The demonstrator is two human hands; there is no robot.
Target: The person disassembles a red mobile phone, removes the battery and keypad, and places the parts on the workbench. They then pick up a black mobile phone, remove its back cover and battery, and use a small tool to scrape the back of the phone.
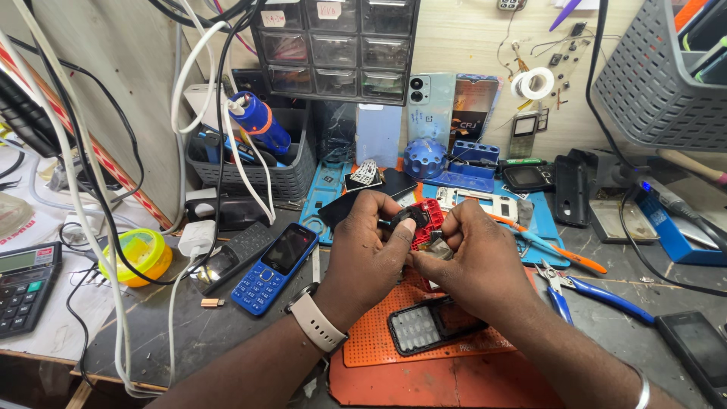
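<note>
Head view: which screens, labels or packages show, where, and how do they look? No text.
Blue keypad phone: left of the left hand, dark screen, blue keys.
Calculator: far left edge, black, grey display.
Black phone: lower right, dark screen.
Small keypad phone: leaning on the back wall, pale screen.
Drawer labels: top drawers, small white tags.
Red phone frame: held between both hands, right hand.

Red phone frame (426, 221) — blue keypad phone (274, 268), orange dotted mat (372, 341)
</note>
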